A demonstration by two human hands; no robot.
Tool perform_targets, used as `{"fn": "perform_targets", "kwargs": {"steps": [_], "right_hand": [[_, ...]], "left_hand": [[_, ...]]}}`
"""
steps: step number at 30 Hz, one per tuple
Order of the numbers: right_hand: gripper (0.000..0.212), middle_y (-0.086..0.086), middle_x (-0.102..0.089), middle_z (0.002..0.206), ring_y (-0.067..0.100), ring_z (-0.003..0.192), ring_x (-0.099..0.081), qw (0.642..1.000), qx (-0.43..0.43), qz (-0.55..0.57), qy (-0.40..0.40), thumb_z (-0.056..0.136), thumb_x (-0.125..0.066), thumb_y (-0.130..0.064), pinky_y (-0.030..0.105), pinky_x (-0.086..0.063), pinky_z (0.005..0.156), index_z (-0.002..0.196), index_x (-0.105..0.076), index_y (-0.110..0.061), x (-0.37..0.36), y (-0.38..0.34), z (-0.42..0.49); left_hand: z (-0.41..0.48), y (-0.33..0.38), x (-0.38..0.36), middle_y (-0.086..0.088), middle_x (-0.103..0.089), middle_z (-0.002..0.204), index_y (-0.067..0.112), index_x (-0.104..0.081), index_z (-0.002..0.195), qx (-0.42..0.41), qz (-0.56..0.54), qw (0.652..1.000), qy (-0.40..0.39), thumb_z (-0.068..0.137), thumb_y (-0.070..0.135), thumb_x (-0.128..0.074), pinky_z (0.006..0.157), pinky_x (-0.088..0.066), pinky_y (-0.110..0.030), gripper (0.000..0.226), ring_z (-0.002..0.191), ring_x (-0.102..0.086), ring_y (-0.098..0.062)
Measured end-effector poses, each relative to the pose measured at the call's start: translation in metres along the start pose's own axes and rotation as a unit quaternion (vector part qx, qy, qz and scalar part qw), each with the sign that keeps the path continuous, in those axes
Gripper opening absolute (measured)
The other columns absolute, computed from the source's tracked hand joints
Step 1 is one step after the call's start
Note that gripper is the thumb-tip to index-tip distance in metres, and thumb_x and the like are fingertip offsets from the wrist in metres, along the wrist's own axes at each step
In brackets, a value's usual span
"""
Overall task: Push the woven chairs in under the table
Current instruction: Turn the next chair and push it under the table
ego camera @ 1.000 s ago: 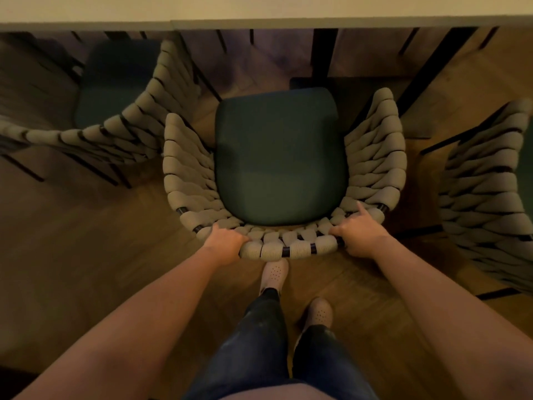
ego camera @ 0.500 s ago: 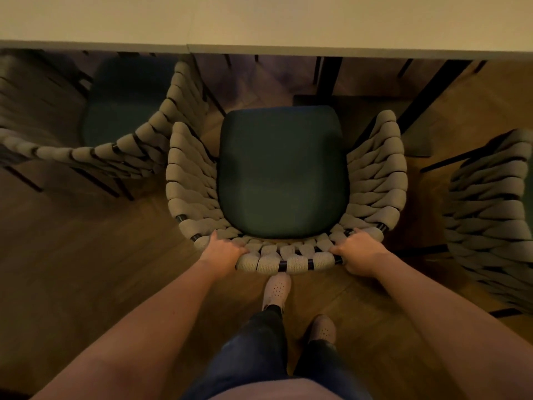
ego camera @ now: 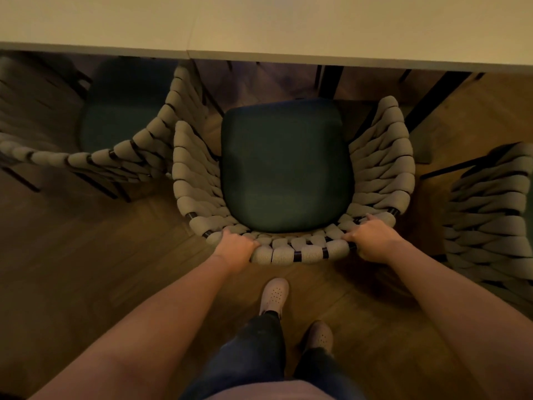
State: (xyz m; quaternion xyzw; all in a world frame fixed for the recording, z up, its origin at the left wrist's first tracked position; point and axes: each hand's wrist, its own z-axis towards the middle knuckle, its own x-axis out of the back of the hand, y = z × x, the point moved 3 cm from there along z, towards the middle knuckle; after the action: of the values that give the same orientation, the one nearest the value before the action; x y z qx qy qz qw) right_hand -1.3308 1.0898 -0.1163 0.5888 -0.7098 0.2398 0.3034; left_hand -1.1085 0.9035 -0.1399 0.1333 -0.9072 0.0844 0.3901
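Hands are both on the back of the middle chair point(ego camera: 288, 174). The left hand point(ego camera: 235, 245) is closed over the top rail near its left end, and the right hand point(ego camera: 370, 239) is closed over the same rail near its right end. The chair stands on the wood floor point(ego camera: 86, 255), facing the desk point(ego camera: 259, 24). Its dark seat point(ego camera: 285, 166) is still out in the open, with only the front edge close to the desk's edge, so I think most of the push is yet to come. To do it well, the person should push straight ahead with both arms the same, so the chair does not turn. It should slide slowly and stay flat on the floor, not tip forward. The chair on the left point(ego camera: 124, 111) is very near; its woven side looks just beside the middle chair's left arm, maybe touching. A push that drifts left could make the two rub or catch. A dark desk leg point(ego camera: 330, 80) stands ahead and a bit to the right, so the chair should not swing that way either. The woven arms are tall, and I cannot tell if they will fit under the desk top, so stop if they bump it. Another chair point(ego camera: 490, 215) waits on the right, well out from the desk, for its own turn.
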Motion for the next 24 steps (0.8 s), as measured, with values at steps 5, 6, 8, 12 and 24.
{"fn": "perform_targets", "kwargs": {"steps": [5,6,8,12,24], "right_hand": [[0.048,-0.004,-0.058,0.132,0.018,0.129,-0.048,1.000,-0.011,0.029,0.001,0.095,-0.052,-0.017,0.049,-0.012,0.121,0.139,-0.047,-0.034,0.006,0.006,0.017],[0.048,-0.004,-0.057,0.132,0.018,0.130,-0.047,0.999,-0.017,0.033,0.003,0.095,-0.053,-0.017,0.050,-0.012,0.121,0.139,-0.047,-0.034,0.009,0.007,0.022],[0.049,-0.003,-0.058,0.132,0.019,0.130,-0.047,0.999,-0.030,0.034,0.006,0.094,-0.054,-0.017,0.051,-0.012,0.120,0.139,-0.046,-0.034,0.017,0.009,0.032],[0.045,-0.002,-0.061,0.125,0.021,0.123,-0.051,0.997,-0.051,0.054,0.035,0.093,-0.055,-0.016,0.050,-0.018,0.118,0.134,-0.052,-0.032,0.037,0.009,0.056],[0.044,-0.003,-0.062,0.121,0.020,0.117,-0.054,0.991,-0.092,0.077,0.061,0.091,-0.058,-0.018,0.047,-0.025,0.113,0.132,-0.053,-0.033,0.080,0.038,0.098]], "left_hand": [[0.022,-0.014,0.017,0.001,-0.055,0.133,0.029,-0.047,0.138,0.010,0.012,1.000,-0.016,0.096,0.021,-0.051,0.112,-0.024,-0.053,0.043,0.122,-0.054,-0.023],[0.026,-0.018,0.021,0.001,-0.057,0.132,0.029,-0.047,0.137,0.013,0.012,1.000,-0.017,0.096,0.021,-0.051,0.112,-0.024,-0.053,0.042,0.122,-0.054,-0.023],[0.032,-0.027,0.030,0.002,-0.059,0.129,0.030,-0.048,0.136,0.018,0.016,1.000,-0.018,0.097,0.020,-0.049,0.113,-0.024,-0.053,0.040,0.123,-0.054,-0.023],[0.049,-0.054,0.051,0.003,-0.055,0.136,0.032,-0.046,0.139,0.041,0.018,0.999,-0.022,0.098,0.022,-0.050,0.116,-0.014,-0.061,0.042,0.129,-0.049,-0.023],[0.096,-0.092,0.093,0.000,-0.060,0.127,0.032,-0.049,0.138,0.097,0.028,0.995,0.028,0.095,0.020,-0.057,0.110,-0.003,-0.073,0.045,0.123,-0.052,-0.026]]}}
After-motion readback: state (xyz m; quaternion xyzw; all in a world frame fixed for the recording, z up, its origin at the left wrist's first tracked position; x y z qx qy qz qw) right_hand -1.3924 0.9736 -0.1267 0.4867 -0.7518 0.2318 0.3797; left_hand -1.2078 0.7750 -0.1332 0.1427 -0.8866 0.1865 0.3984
